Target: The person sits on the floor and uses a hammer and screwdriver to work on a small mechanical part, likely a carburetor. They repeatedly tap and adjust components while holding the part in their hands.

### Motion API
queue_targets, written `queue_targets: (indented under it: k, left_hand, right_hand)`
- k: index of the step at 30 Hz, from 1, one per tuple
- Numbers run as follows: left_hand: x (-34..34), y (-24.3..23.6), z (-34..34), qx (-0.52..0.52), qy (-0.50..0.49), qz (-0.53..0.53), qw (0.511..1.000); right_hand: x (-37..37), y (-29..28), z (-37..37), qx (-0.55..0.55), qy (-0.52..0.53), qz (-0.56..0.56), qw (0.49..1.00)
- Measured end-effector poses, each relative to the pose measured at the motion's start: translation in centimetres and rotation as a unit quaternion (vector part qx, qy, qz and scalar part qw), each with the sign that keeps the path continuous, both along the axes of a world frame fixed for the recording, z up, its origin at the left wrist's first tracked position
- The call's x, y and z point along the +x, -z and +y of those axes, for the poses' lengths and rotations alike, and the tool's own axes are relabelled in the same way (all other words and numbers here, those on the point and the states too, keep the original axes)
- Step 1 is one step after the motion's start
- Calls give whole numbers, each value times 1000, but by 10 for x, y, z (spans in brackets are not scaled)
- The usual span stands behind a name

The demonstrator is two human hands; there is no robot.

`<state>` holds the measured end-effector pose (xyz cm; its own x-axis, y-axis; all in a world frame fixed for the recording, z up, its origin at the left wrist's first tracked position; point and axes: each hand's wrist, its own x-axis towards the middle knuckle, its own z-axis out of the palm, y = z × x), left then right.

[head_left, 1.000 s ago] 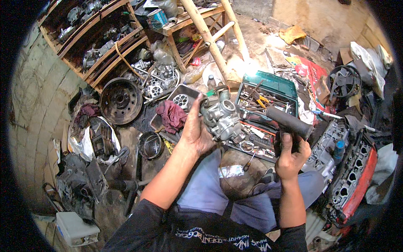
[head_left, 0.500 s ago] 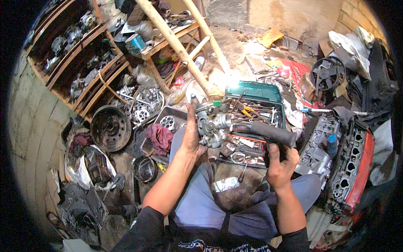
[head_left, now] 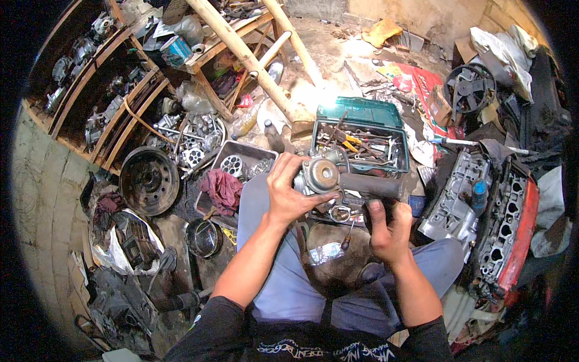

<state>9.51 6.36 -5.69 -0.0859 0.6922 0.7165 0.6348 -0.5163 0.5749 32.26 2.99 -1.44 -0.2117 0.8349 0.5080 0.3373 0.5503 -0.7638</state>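
Note:
My left hand [head_left: 288, 196] grips a metal carburetor [head_left: 310, 176], its round cap with a brownish centre facing up. From the carburetor's right side stretches a dark, rubber-looking cylinder [head_left: 372, 186]; whether it is fixed there or only pressed against it, I cannot tell. My right hand [head_left: 389, 229] is closed around the near right part of this cylinder, thumb up and fingers mostly hidden. Both hands are above my lap. Below, a screwdriver [head_left: 346, 242] and a crumpled silvery packet [head_left: 326, 253] lie on a round dark surface between my legs.
Ahead stands an open green toolbox [head_left: 362, 108] full of hand tools. To the left are a grey tray [head_left: 265, 155] with a maroon rag [head_left: 222, 192], a black bowl [head_left: 204, 238] and a wheel drum [head_left: 149, 181]. Engine heads [head_left: 452, 199] sit at right; wooden shelves [head_left: 90, 84] hold parts.
The carburetor has turned so its round cap faces up, and my left hand now wraps it from the near left. Both hands and the cylinder have shifted slightly left.

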Motion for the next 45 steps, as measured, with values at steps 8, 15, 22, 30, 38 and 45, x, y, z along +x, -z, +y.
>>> queue_targets:
  k: [8, 15, 22, 30, 38, 45]
  left_hand:
    - [2, 5, -7, 65, 31, 96, 993]
    - [2, 7, -14, 67, 25, 106, 992]
    - [5, 3, -19, 52, 2, 128, 990]
    - [5, 13, -18, 51, -10, 147, 988]
    - [10, 14, -9, 54, -1, 131, 990]
    - [10, 12, -14, 29, -7, 134, 991]
  right_hand:
    - [-13, 9, 0, 30, -13, -40, 999]
    - [-18, 4, -3, 46, 32, -34, 998]
    - [-24, -3, -13, 39, 47, -53, 997]
    - [-33, -3, -13, -53, 61, -21, 996]
    - [-28, -2, -9, -78, 77, -111, 988]
    - [-13, -3, -9, 4, 90, 17, 996]
